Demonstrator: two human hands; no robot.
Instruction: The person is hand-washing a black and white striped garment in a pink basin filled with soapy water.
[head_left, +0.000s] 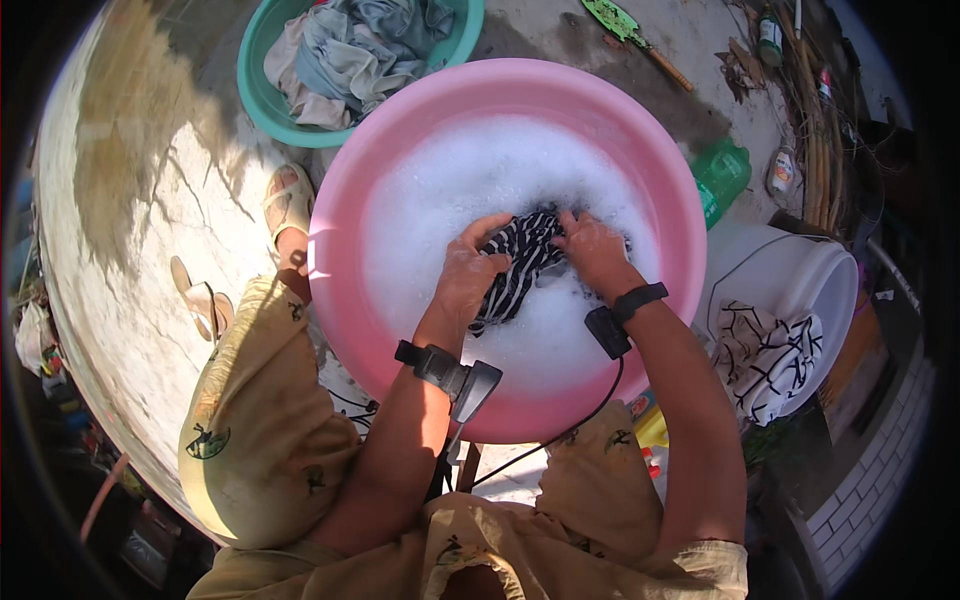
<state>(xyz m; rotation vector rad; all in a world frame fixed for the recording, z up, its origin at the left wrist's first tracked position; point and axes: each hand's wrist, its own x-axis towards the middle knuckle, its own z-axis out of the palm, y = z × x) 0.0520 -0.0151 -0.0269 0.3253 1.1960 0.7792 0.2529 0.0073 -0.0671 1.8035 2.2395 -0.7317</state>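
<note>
A large pink plastic basin stands before me, filled with thick white suds. In its middle I hold up a wet black-and-white striped cloth, its lower edges touching the foam. My left hand grips the cloth's left side between thumb and fingers. On the opposite side, my right hand has its fingers on the cloth's upper right part. Foam clings to both hands. Each wrist wears a black strap with a small device, and a cable runs from the right one.
A teal basin of wet clothes is beyond, at left. Right of the pink basin are a green plastic bottle and a tipped white bucket with a patterned cloth over it. A green-bladed tool and a loose sandal lie on the ground.
</note>
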